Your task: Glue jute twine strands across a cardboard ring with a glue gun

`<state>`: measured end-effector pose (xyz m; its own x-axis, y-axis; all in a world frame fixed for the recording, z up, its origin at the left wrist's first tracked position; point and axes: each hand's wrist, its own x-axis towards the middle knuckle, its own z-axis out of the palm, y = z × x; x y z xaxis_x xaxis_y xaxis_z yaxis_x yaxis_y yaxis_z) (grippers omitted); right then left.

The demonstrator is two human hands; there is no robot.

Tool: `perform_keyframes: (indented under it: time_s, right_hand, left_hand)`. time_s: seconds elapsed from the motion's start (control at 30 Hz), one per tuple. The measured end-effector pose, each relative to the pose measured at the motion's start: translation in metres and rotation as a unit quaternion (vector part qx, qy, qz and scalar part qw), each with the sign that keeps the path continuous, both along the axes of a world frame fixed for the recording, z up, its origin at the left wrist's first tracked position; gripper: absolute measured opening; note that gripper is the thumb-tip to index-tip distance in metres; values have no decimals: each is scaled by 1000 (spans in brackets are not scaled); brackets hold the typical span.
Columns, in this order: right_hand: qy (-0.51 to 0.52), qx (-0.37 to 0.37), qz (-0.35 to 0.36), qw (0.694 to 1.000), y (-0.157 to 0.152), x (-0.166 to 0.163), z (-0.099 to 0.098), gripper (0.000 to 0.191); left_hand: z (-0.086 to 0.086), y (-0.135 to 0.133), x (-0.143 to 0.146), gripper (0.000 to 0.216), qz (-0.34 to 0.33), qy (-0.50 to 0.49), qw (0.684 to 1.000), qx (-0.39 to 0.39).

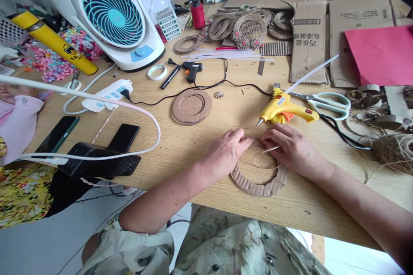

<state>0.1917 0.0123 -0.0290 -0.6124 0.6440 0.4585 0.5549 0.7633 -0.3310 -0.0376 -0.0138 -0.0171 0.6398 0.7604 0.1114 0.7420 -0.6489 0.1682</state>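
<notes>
A cardboard ring [258,187] lies on the wooden table in front of me. At its far left edge my left hand [226,150] pinches the rim, fingers bent together. My right hand [288,146] is closed at the far right part of the ring, with a thin piece of twine [258,164] running from its fingers and looping over the ring's opening. The fingertips of both hands nearly meet and hide the far rim. Just beyond them stands a yellow glue gun [284,105] with a clear glue stick in it, its nozzle pointing left.
White-handled scissors [332,105] and a twine ball [395,152] are to the right. Another set of cardboard rings [178,107], a black glue gun [192,69], a power strip [108,94] and a fan [116,21] stand left. A white cable [155,122] arcs across; a person sits at far left.
</notes>
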Motion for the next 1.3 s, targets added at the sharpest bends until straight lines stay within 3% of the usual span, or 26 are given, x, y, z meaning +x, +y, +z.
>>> perform_keyframes:
  time_s: [0.33,0.73,0.93,1.13,1.3]
  right_hand:
    - [-4,0,4,1000,0,1,-1,7]
    - [-4,-13,0,1000,-1,1,-1,6]
    - [-8,-4,3,1000,0,1,-2,6]
    - [-10,-5,2,1000,0,1,-3,6]
    - [-5,-3,5,1000,0,1,-3,6]
  left_hand:
    - [-1,4,0,24,37,-57,997,-45]
    - [-3,3,-1,28,-14,-69,997,-21]
    - [-4,3,4,19,-12,-55,998,-12]
    - [-8,4,5,25,-14,-54,998,-4]
    - [-11,5,3,25,3,-102,994,-30]
